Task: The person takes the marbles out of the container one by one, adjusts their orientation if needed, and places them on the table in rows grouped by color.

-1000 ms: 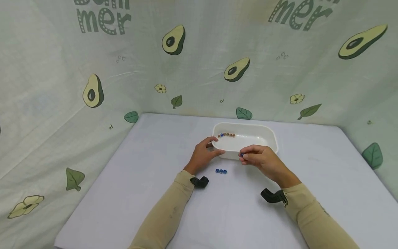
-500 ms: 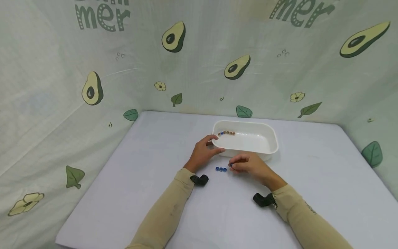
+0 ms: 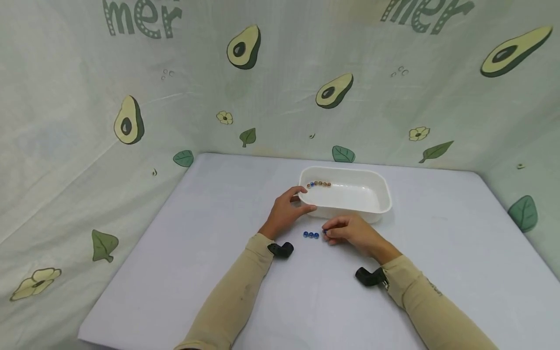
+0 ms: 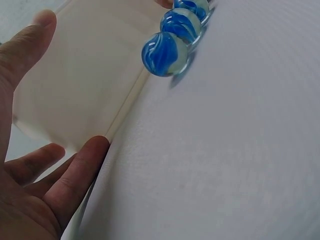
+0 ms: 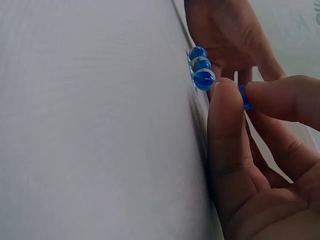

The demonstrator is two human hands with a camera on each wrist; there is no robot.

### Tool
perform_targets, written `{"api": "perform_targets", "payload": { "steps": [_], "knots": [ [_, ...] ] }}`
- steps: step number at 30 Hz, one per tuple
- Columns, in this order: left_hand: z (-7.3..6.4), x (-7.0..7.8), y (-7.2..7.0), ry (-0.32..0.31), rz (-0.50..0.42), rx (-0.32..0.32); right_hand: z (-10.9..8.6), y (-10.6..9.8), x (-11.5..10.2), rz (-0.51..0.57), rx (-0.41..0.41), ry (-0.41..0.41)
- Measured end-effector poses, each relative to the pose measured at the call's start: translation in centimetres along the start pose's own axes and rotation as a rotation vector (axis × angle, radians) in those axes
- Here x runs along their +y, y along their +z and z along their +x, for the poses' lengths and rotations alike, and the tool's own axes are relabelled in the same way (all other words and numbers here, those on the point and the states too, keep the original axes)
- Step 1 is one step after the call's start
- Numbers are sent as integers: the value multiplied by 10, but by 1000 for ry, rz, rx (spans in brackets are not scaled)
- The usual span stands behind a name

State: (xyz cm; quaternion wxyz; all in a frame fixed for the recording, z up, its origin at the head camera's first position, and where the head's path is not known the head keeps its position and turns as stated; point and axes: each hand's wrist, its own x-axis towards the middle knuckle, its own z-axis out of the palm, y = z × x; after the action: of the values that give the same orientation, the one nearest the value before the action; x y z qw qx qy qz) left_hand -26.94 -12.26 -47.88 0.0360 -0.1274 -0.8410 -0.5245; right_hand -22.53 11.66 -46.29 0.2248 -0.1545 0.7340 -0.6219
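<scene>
Blue marble point(image 5: 245, 97) in a tight pinch between thumb and fingertips of the right hand point(image 3: 352, 233), low over the white table point(image 3: 218, 218) or touching it, hard to tell which, and just beside a little row of three more blue marbles point(image 3: 311, 235) on the near side of the white tub point(image 3: 325, 212). Around the tub's near left corner, the left hand point(image 3: 283, 214) with thumb and fingers wide apart, thumb along the near wall, fingers at the left end, only touching. Inside the tub, toward the back left, a short line of small marbles point(image 3: 320, 183), mostly brown with one blue
</scene>
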Motion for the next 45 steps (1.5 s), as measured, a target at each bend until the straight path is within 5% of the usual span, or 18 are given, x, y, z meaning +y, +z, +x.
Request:
{"api": "perform_targets", "payload": {
  "steps": [10,45],
  "knots": [
    [0,1,0,-20,-6,-4,3,-2,-4,-250,-69,-26],
    [2,1,1,-26,4,-2,8,11,-6,-409,20,-38]
  ]
}}
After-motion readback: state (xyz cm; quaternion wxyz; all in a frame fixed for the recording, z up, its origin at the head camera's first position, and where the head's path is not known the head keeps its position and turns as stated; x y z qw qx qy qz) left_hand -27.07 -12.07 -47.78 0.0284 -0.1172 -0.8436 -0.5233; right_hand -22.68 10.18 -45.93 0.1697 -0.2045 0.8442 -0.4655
